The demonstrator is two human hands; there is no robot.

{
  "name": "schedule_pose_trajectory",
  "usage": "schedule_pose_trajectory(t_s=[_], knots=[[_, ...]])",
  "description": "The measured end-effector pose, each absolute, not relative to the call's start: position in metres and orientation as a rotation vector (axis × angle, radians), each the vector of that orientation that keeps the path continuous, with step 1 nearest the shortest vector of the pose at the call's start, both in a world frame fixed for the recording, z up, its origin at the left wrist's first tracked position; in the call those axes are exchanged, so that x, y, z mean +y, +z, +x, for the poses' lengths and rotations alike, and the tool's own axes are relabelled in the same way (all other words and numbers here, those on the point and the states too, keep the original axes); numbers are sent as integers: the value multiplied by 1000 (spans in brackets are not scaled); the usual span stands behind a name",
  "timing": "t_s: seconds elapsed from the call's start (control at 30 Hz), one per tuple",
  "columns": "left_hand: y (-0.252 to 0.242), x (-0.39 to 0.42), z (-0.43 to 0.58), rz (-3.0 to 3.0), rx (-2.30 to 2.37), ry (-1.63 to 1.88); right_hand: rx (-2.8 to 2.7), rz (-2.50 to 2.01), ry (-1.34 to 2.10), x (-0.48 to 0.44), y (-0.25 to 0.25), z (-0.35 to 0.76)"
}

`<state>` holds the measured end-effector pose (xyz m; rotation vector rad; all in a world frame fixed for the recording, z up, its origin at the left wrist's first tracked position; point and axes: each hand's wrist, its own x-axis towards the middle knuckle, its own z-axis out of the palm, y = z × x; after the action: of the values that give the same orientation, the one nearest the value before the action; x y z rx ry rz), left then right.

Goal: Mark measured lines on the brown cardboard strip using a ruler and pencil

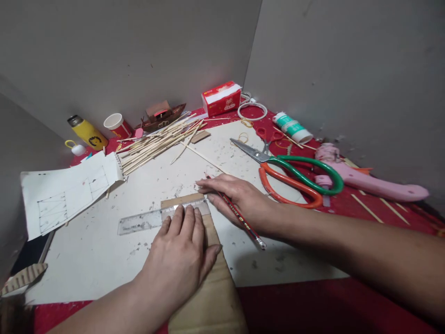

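Note:
My left hand (181, 243) lies flat with its fingers stretched out, pressing a clear plastic ruler (141, 221) down. Under the ruler is a strip of brown cardboard (212, 287) that runs toward me past the table's front edge. Just right of the ruler's end, my right hand (239, 204) is closed around a red-and-dark pencil (243, 221). The pencil's eraser end points toward me, and its tip shows beyond my fingers, above the white sheet (93, 260). My fingers hide part of the ruler's edge.
Thin wooden sticks (156, 144) lie behind, beside a drawn-on paper (76, 190). Large scissors (288, 169) and a pink glue gun (368, 178) lie right. At the back are a yellow bottle (88, 133), paper cup (120, 127), model boat (163, 116) and red tissue pack (222, 99).

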<state>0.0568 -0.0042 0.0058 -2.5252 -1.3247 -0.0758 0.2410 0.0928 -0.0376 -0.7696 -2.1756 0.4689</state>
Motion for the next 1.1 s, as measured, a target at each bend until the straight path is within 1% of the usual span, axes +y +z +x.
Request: schedule_pose_trajectory(t_s=[0.4, 1.1], knots=[[7, -3, 54, -2537, -1269, -135, -2152, -804, 527, 95, -42, 241], [7, -3, 54, -2530, -1276, -131, -2160, -806, 551, 94, -40, 240]])
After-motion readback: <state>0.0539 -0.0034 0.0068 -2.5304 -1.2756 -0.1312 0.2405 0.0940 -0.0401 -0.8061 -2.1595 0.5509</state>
